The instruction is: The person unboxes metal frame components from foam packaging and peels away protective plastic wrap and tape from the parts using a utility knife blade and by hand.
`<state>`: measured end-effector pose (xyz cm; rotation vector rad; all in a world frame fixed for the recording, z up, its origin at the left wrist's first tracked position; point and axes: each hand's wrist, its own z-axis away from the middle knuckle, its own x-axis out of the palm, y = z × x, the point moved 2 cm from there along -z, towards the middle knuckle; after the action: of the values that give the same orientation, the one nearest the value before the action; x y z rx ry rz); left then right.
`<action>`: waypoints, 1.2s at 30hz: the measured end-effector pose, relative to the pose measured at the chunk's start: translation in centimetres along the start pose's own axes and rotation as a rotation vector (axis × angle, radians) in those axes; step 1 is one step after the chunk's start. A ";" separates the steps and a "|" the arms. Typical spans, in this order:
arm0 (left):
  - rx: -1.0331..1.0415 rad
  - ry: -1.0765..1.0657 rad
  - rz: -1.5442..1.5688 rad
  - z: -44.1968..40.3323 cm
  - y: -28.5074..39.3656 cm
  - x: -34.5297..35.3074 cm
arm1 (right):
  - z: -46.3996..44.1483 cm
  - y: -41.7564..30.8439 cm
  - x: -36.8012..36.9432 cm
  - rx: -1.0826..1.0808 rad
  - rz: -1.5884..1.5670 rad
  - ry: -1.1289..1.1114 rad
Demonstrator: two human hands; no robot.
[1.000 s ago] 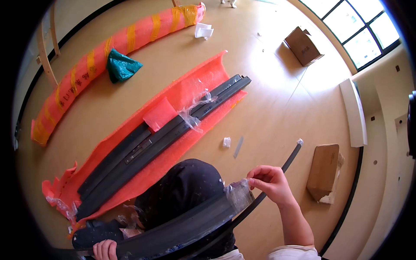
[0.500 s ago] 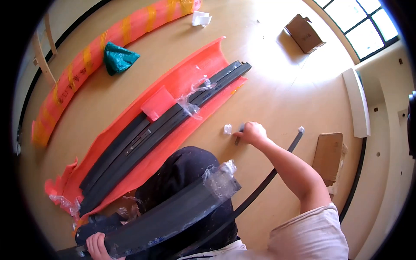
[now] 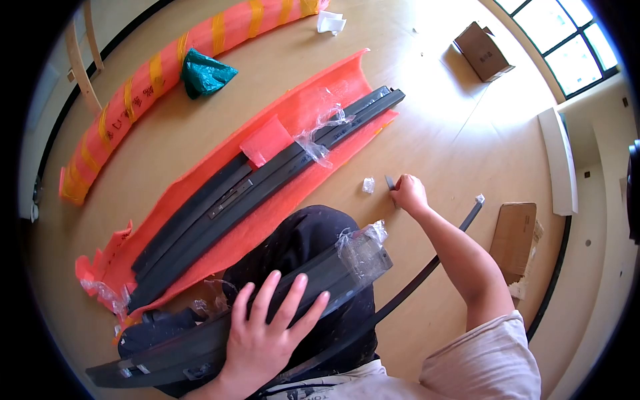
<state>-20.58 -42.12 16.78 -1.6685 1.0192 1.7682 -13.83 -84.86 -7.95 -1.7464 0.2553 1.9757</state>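
- Across the lap, a long dark panel (image 3: 337,275) is borne slantwise, its outer end covered by clear wrap (image 3: 365,255).
- Onto the panel the left hand (image 3: 263,332) is laid, fingers spread, nothing gripped. It is steadied by pressure alone, so it could be tipped or slid off the thigh if the wrapped end were pushed.
- Beside it, a narrow dark strip (image 3: 413,287) is crossed by the right forearm (image 3: 460,257); it could be bent or kicked if leaned upon.
- Farther out, near the floor, a thin grey piece (image 3: 389,181) is held in the closed fingers of the right hand (image 3: 409,193). Whether its edge is sharp cannot be told; if so, skin or the panel's face could be nicked by a careless stroke.
- Just beside that hand, crumpled plastic (image 3: 368,185) is left on the floor, where it could be slipped on.
- Beyond, dark profiles (image 3: 283,173) are cradled in a pink foam sheet (image 3: 350,75); scuffing could be caused by their lying against one another.
- Farthest off, a taped roll (image 3: 128,107) is partly covered by a teal bag (image 3: 207,75).
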 end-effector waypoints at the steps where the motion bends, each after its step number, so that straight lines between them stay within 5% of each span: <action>1: -0.005 0.016 -0.005 -0.4 0.1 0.5 | 0.1 -0.2 -0.4 -0.002 0.003 -0.002; 11: -0.017 -0.076 0.033 1.8 1.1 0.1 | -0.8 1.2 -0.7 0.109 -0.108 -0.234; 16: -0.041 0.122 -0.004 1.9 2.9 0.7 | 1.3 -2.5 -9.8 -0.022 -0.781 -0.162; 20: -0.128 -0.303 0.518 -0.6 3.9 -1.5 | 9.2 -7.2 -17.8 -0.055 -1.459 -0.288; 22: -0.520 -0.608 1.270 -1.2 4.3 -2.1 | 12.9 -7.9 -18.0 -0.142 -1.600 -0.371; 23: -0.531 -0.608 1.267 -1.1 4.7 -2.0 | 14.6 -8.5 -17.7 -0.163 -1.642 -0.408; 25: -0.643 -0.370 1.766 -0.8 5.4 -1.2 | 17.3 -9.5 -16.4 -0.080 -1.741 -0.421; 27: -0.588 -0.446 1.833 -0.6 5.8 -0.5 | 18.9 -9.9 -15.5 -0.033 -1.810 -0.423; 29: -0.807 -0.378 2.082 -0.7 6.7 -0.3 | 20.0 -10.5 -15.0 0.003 -1.886 -0.436; 32: -0.867 -0.142 2.233 -0.7 8.0 0.9 | 20.8 -11.0 -14.0 0.081 -2.034 -0.432; 36: -0.841 -0.242 2.240 -1.4 8.6 1.5 | 21.9 -11.9 -13.0 0.162 -2.133 -0.333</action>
<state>-26.68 -48.55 16.93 0.4955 2.5434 3.7135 -26.61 -67.85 10.34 -0.5725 -1.0683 0.4462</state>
